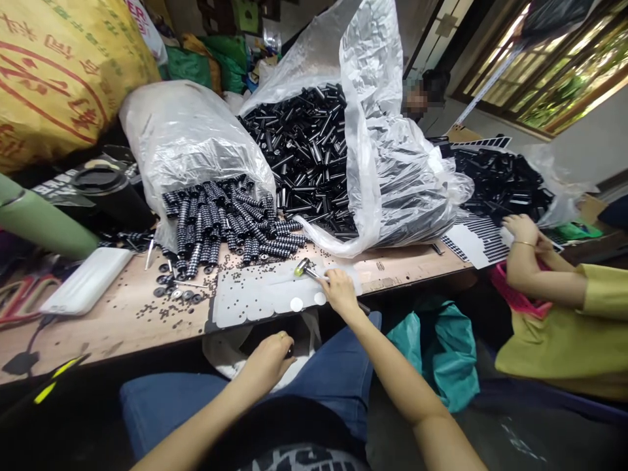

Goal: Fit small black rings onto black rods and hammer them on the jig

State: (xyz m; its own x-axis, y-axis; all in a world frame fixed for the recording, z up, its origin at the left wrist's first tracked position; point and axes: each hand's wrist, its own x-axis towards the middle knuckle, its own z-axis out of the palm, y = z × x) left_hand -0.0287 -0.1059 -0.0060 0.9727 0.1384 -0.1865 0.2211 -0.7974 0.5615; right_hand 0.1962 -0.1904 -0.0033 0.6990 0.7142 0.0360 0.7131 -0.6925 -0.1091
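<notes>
My right hand [339,292] rests on the table edge and grips the handle of a small hammer [305,269], whose head lies on a white perforated plate [255,297]. My left hand [269,360] is below the table over my lap, its fingers curled around a small dark part that is mostly hidden. Ribbed black spring-like parts [226,222] spill from a clear bag just beyond the plate. Small black washers and dots [176,296] are scattered at the plate's left.
A large clear bag of black tubes [307,154] lies behind the plate. Another person in a yellow top [564,327] sits at the right, hands at a third pile of black parts [495,180]. A white flat box [86,281], black cup [110,190] and yellow sack [59,72] stand left.
</notes>
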